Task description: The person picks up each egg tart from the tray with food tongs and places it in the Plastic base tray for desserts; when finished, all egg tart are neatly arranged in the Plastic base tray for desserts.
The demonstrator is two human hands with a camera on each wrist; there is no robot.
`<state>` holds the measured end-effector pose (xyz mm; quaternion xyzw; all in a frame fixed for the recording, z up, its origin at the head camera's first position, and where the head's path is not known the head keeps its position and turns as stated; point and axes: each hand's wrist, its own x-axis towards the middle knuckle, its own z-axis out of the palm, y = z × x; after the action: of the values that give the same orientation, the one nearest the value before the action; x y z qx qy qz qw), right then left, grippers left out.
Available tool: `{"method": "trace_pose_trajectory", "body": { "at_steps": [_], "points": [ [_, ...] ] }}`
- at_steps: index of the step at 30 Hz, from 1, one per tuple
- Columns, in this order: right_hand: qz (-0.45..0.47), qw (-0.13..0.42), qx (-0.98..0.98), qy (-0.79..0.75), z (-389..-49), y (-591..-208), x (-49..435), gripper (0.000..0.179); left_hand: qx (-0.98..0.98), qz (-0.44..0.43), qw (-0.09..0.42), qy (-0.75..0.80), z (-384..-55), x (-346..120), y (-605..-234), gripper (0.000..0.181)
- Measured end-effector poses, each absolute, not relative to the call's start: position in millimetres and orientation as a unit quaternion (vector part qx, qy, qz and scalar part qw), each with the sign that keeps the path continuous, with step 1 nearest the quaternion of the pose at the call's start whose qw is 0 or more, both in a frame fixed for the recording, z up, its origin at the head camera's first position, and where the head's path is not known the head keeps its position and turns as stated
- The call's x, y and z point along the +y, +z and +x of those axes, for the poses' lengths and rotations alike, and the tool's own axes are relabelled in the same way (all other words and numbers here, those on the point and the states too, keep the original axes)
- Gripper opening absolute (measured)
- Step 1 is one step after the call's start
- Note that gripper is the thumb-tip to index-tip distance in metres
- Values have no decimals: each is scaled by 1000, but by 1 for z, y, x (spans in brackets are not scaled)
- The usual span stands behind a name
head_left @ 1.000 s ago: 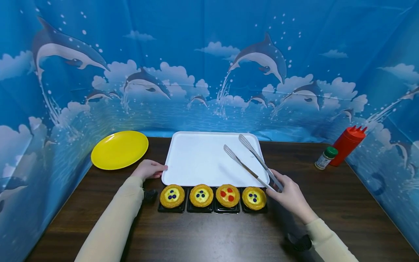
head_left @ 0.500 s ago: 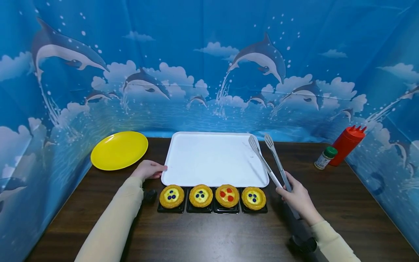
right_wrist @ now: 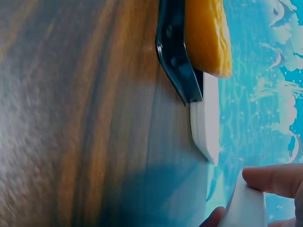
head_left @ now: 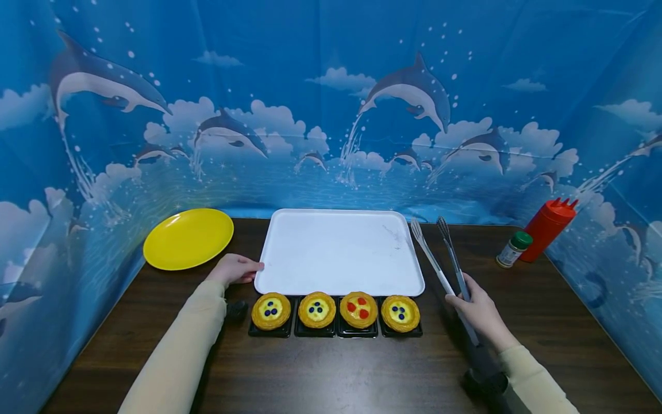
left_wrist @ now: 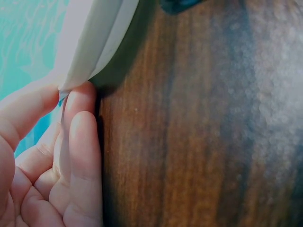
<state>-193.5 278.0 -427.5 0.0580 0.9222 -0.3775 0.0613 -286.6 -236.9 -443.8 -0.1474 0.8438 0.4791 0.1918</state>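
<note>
My left hand [head_left: 235,268] pinches the left edge of the white rectangular tray [head_left: 336,253]. In the left wrist view its thumb and curled fingers meet at the rim of the tray [left_wrist: 102,38]. To the right of the tray, my right hand [head_left: 481,307] grips a pair of metal tongs [head_left: 437,261]. The two slotted tips stand spread apart with nothing between them, pointing toward the back of the table. Up close, the right wrist view has a pale tongs handle [right_wrist: 246,203] between thumb and fingers.
Several egg tarts [head_left: 359,309] sit in black square trays along the white tray's front edge. A yellow plate [head_left: 188,238] lies at the back left. A green-capped shaker [head_left: 514,250] and a red squeeze bottle [head_left: 549,231] stand at the back right, before a dolphin-print curtain.
My right hand has carried the tongs rightward, from above the tray to beside its right edge. The left hand has stayed at the tray's edge, and the tarts have not moved.
</note>
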Motion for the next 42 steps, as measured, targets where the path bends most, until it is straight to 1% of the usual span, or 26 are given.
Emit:
{"method": "trace_pose_trajectory", "body": {
  "at_steps": [8, 18, 30, 37, 42],
  "points": [
    [90, 96, 906, -403, -202, -429, 287, 74, 845, -142, 192, 479, -287, -238, -445, 47],
    [109, 122, 901, -401, -216, -434, 294, 70, 844, -141, 189, 482, -286, -237, -450, 46],
    [113, 126, 916, -363, -226, -433, 298, 73, 845, -142, 189, 480, -286, -236, -446, 46],
    [120, 133, 928, -327, -230, -432, 298, 72, 844, -142, 190, 481, -288, -238, -446, 46],
    [112, 126, 942, -290, -232, -431, 297, 72, 843, -143, 190, 483, -289, -238, -447, 46]
  ]
}}
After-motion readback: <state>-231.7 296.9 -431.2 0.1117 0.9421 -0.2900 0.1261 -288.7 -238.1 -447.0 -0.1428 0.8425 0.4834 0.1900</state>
